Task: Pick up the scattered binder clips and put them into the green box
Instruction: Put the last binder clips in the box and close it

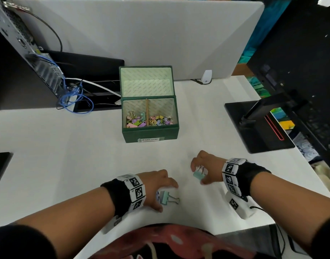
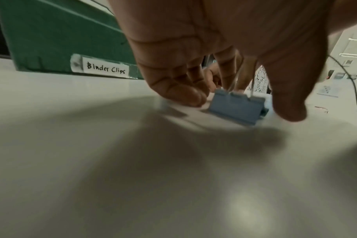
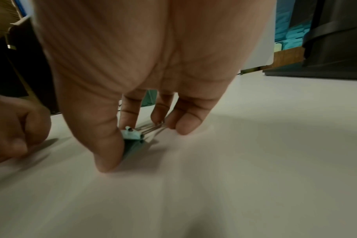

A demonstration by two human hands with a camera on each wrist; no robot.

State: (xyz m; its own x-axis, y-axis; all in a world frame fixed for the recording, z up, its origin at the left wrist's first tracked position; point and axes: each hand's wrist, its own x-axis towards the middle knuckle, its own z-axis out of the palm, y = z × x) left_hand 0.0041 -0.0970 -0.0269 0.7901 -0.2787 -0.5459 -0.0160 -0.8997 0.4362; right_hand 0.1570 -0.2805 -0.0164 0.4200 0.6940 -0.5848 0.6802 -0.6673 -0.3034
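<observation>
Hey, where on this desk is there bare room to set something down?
Bare desk left of the green box, and between box and monitor stand. Crowded near the front edge: both hands work clips there, left hand, right hand.

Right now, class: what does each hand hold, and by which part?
Right hand pinches a mint-green metal binder clip, thumb on body, fingertips on wire handles. Left hand straddles a second clip, ungripped.

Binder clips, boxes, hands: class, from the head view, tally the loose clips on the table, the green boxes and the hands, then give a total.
Loose binder clips: 2 (near clip, far clip)
Green box: 1
Hands: 2 (left hand, right hand)
Total: 5
</observation>
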